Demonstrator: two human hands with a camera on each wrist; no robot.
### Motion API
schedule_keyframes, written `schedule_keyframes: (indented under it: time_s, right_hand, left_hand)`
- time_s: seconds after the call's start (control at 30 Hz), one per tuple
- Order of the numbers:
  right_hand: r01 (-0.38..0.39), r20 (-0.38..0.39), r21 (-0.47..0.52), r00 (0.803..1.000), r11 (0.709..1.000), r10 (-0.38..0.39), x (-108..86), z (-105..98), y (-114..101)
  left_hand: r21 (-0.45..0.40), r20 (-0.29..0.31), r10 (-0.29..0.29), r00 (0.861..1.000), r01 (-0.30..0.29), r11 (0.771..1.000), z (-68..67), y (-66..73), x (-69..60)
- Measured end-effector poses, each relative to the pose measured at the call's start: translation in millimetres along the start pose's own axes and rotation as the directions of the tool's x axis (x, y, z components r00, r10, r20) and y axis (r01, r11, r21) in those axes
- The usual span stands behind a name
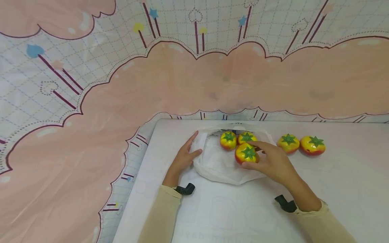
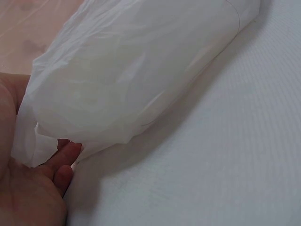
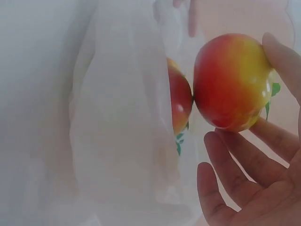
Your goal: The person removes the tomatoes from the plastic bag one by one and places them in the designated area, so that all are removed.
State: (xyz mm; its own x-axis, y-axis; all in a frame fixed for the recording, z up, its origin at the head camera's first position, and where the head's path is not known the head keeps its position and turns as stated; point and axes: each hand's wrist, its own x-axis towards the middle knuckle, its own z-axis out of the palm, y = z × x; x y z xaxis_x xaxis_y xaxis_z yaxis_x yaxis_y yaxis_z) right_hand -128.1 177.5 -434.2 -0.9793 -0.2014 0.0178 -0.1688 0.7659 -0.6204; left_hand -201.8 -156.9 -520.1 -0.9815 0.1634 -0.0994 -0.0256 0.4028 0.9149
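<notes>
My right hand [image 1: 275, 163] pinches a yellow-and-red toy tomato [image 3: 230, 80] with a green leafy top between thumb and fingers, over the mouth of a white plastic bag [image 1: 212, 168]. Two similar tomatoes, one on the left [image 1: 228, 141] and one on the right [image 1: 246, 136], sit inside the bag just beyond the held one. In the right wrist view, the bag's edge partly hides a tomato [image 3: 178, 101] beside the held one. My left hand [image 1: 181, 158] holds the left side of the bag's rim; in the left wrist view its fingers [image 2: 68, 155] curl at the plastic.
Two more toy tomatoes, a nearer one [image 1: 288, 143] and a farther-right one [image 1: 312, 145], stand side by side on the white table [image 1: 343, 189], right of the bag. A patterned pink-and-white cloth [image 1: 212, 84] rises behind the table and runs down its left side.
</notes>
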Motion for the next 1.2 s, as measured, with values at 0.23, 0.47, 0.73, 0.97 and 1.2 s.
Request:
schedule_keyframes:
  time_s: [0.23,0.47,0.73,0.97,1.2]
  right_hand:
    - [0.003,-0.006,-0.005,1.000,1.000,-0.003,-6.7,-8,3]
    - [0.028,-0.054,0.012,0.998,1.000,-0.028,-11.7,-11,11]
    - [0.011,-0.080,0.036,0.997,0.999,-0.008,-17.3,-15,22]
    - [-0.030,-0.086,0.036,0.996,0.999,0.033,-20.9,-24,28]
    - [-0.040,-0.107,0.059,0.993,0.997,0.046,-24.7,-29,37]
  left_hand:
    - [0.001,-0.006,-0.004,1.000,0.004,1.000,0.2,-0.7,-0.2]
    - [-0.010,-0.008,0.011,1.000,-0.011,1.000,0.9,-1.6,0.2]
    - [-0.015,-0.003,0.013,1.000,-0.013,1.000,0.4,-3.6,0.7]
    - [-0.004,0.001,0.015,1.000,-0.015,1.000,-0.7,-2.6,-0.1]
    - [-0.015,0.005,0.031,1.000,-0.030,0.999,-0.3,-3.5,0.1]
